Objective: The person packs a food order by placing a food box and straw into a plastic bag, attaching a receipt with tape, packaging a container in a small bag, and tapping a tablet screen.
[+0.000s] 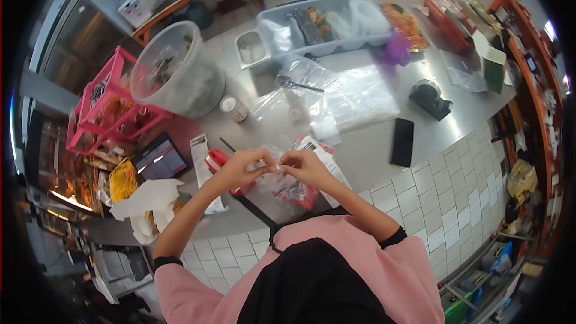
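Both of my hands meet over the front edge of the metal table (366, 144). The fingertips of my left hand (251, 165) and my right hand (305, 167) pinch the gathered top of a clear plastic bag (277, 187). Something red and dark shows through the bag below the fingers; its kind I cannot make out. A printed paper slip (331, 168) lies beside my right hand. Another long slip (204, 165) is left of my left forearm, near a red object (217, 159) partly hidden by my left hand.
Beyond my hands lie flat clear plastic bags (366, 99), a can (233, 108) and a large clear tub (204, 84). A blue-grey bin (336, 47) stands at the back. A black phone (402, 143) and a black device (429, 99) lie right; a tablet (159, 159) and pink rack (99, 111) left.
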`<state>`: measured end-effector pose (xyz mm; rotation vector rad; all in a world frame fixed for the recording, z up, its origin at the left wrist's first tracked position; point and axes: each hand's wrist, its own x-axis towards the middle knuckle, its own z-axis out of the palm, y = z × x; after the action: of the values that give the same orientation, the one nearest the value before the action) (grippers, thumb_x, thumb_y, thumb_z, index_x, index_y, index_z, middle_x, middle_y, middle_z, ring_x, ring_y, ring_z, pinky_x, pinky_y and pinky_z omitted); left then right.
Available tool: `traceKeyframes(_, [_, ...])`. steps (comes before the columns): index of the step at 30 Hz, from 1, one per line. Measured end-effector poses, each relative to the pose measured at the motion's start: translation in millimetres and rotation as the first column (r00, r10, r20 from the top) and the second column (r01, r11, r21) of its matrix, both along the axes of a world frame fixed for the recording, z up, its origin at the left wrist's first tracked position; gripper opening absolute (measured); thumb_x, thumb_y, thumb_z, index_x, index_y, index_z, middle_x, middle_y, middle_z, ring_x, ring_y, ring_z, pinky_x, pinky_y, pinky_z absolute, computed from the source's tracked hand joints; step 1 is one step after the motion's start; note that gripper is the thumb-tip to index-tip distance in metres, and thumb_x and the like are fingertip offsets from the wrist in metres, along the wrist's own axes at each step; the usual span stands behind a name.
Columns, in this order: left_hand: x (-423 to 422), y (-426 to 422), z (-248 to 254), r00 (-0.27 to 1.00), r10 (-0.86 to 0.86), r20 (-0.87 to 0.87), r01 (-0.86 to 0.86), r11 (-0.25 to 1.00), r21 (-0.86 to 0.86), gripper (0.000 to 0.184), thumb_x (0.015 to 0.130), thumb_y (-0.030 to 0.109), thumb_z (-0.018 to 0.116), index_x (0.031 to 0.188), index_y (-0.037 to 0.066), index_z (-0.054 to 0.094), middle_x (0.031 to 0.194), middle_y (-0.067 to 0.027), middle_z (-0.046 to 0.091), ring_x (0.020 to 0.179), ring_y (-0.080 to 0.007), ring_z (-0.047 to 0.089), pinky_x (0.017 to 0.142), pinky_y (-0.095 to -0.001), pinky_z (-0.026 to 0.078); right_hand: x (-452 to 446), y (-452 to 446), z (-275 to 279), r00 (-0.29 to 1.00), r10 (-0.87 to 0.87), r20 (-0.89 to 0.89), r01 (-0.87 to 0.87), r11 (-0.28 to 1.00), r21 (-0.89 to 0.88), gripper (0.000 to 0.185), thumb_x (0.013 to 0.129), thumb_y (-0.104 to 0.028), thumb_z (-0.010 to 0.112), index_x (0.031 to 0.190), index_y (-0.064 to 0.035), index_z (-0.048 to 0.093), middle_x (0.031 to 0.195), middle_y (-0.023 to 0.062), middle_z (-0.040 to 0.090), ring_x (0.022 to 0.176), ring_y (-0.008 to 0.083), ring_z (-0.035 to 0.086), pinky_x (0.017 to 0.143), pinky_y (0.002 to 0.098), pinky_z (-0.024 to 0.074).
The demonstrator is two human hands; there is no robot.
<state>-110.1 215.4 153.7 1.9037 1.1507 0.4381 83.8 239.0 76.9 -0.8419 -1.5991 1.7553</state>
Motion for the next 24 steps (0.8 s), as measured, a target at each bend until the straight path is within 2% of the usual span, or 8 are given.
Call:
traceKeyframes(4, [5.9, -7.7, -3.4, 0.990, 0.137, 0.031, -0.133, 0.987, -0.087, 0.018, 0.079, 0.019, 0.062, 0.088, 0.004, 0.058, 0.079, -0.0079, 0.060, 0.076, -0.0209, 0.058, 0.068, -0.0296, 0.044, 0.3, -10.3, 19.0, 0.994, -0.006, 0.106, 0.004, 1.000, 0.020, 0.010, 0.078, -0.004, 0.058, 0.084, 0.0037, 0.060, 0.070, 0.0084, 0.063, 0.063, 0.0119, 0.061, 0.058, 0.0243, 0.0488])
traceKeyframes(6, [6.4, -11.6, -6.0, 0.979, 0.197, 0.049, -0.189, 0.973, -0.130, 0.019, 0.079, 0.020, 0.062, 0.086, 0.003, 0.058, 0.079, -0.0080, 0.060, 0.076, -0.0206, 0.058, 0.069, -0.0293, 0.043, 1.4, -16.3, 13.7, 0.994, -0.064, 0.089, 0.070, 0.995, -0.071, 0.012, 0.079, -0.003, 0.059, 0.089, 0.0040, 0.060, 0.077, 0.0066, 0.062, 0.067, 0.0104, 0.060, 0.060, 0.0222, 0.0476])
traceKeyframes(7, [6.9, -13.7, -5.3, 0.980, 0.190, 0.062, -0.186, 0.980, -0.072, 0.019, 0.079, 0.020, 0.063, 0.086, 0.003, 0.058, 0.080, -0.0071, 0.059, 0.075, -0.0192, 0.057, 0.071, -0.0288, 0.043, 1.1, -17.7, 10.3, 0.996, -0.086, 0.002, 0.085, 0.989, -0.120, 0.012, 0.079, -0.003, 0.060, 0.088, 0.0044, 0.061, 0.078, 0.0067, 0.062, 0.068, 0.0103, 0.059, 0.061, 0.0222, 0.0468])
traceKeyframes(8, [7.3, -15.9, -5.1, 0.981, 0.182, 0.074, -0.181, 0.983, -0.016, 0.019, 0.078, 0.019, 0.063, 0.086, 0.003, 0.059, 0.081, -0.0063, 0.058, 0.075, -0.0179, 0.056, 0.072, -0.0283, 0.042, 2.2, -17.6, 8.1, 0.997, -0.074, 0.003, 0.074, 0.990, -0.123, 0.012, 0.079, -0.003, 0.060, 0.088, 0.0044, 0.061, 0.078, 0.0067, 0.062, 0.068, 0.0103, 0.059, 0.061, 0.0222, 0.0468])
traceKeyframes(10, [8.2, -20.4, -6.0, 0.976, 0.198, 0.088, -0.198, 0.980, -0.016, 0.017, 0.078, 0.017, 0.062, 0.085, 0.002, 0.058, 0.082, -0.0065, 0.056, 0.077, -0.0185, 0.055, 0.073, -0.0283, 0.042, 5.0, -15.3, 7.1, 0.990, -0.094, -0.110, 0.071, 0.978, -0.197, 0.010, 0.078, -0.003, 0.061, 0.085, 0.0036, 0.061, 0.078, 0.0068, 0.063, 0.067, 0.0113, 0.059, 0.060, 0.0235, 0.0481])
traceKeyframes(18, [7.8, -25.0, -16.0, 0.986, 0.167, -0.025, -0.165, 0.984, 0.069, 0.014, 0.074, 0.015, 0.060, 0.081, 0.004, 0.055, 0.093, -0.0092, 0.046, 0.090, -0.0218, 0.049, 0.079, -0.0330, 0.040, 16.8, -9.1, 13.0, 0.987, 0.030, -0.155, -0.080, 0.941, -0.329, 0.019, 0.081, -0.012, 0.061, 0.093, 0.0023, 0.063, 0.084, 0.0076, 0.063, 0.075, 0.0114, 0.058, 0.067, 0.0250, 0.0476])
traceKeyframes(21, [8.4, -25.2, -15.4, 0.992, 0.126, 0.026, -0.127, 0.990, 0.066, 0.012, 0.073, 0.014, 0.059, 0.079, 0.005, 0.054, 0.098, -0.0087, 0.041, 0.093, -0.0203, 0.047, 0.072, -0.0307, 0.042, 18.9, -9.7, 13.3, 0.986, 0.056, -0.156, -0.113, 0.916, -0.384, 0.020, 0.082, -0.011, 0.061, 0.096, 0.0025, 0.062, 0.087, 0.0088, 0.063, 0.080, 0.0125, 0.059, 0.069, 0.0251, 0.0482])
traceKeyframes(24, [9.6, -26.8, -10.9, 0.987, 0.162, 0.008, -0.162, 0.986, -0.023, 0.010, 0.072, 0.012, 0.058, 0.077, 0.005, 0.053, 0.099, -0.0066, 0.040, 0.092, -0.0168, 0.046, 0.064, -0.0247, 0.043, 19.9, -11.1, 11.1, 0.978, 0.050, -0.200, -0.141, 0.872, -0.469, 0.020, 0.082, -0.010, 0.060, 0.098, 0.0026, 0.061, 0.089, 0.0095, 0.064, 0.084, 0.0136, 0.060, 0.071, 0.0254, 0.0486])
